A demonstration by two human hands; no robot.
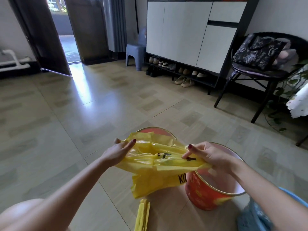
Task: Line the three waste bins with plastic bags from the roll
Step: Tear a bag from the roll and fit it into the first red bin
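1. Where the room opens out ahead, a tiled floor point(70, 124) fills most of the view, with a bright streak of daylight running in from the open door point(41, 35) at upper left.
2. A white-fronted shoe cabinet point(188, 30) stands against the far wall; pairs of shoes point(183, 80) sit in its open bottom shelf and on the floor just in front.
3. A dark-framed chair point(260, 75) at right carries a black patterned tote bag point(255, 50) on its seat.
4. A grey-blue plastic stool point(135, 54) stands left of the cabinet.
5. The yellow plastic bag point(155, 169), printed with dark lettering, is held stretched in the air between both hands, above and partly in front of two bins.
6. The near orange waste bin point(205, 194) stands on the floor below the right hand, unlined, its pale interior visible.
7. The far orange waste bin point(156, 131) shows only its rim behind the bag.
8. A blue bin edge point(293, 195) appears at lower right; little of it can be made out.
9. The left hand point(116, 152) pinches the bag's left edge between thumb and fingers.
10. The right hand point(206, 155) grips the bag's right edge, fingers closed on the film.
11. The yellow bag roll point(141, 215) lies on the floor below the bag, at the bottom edge of the view.
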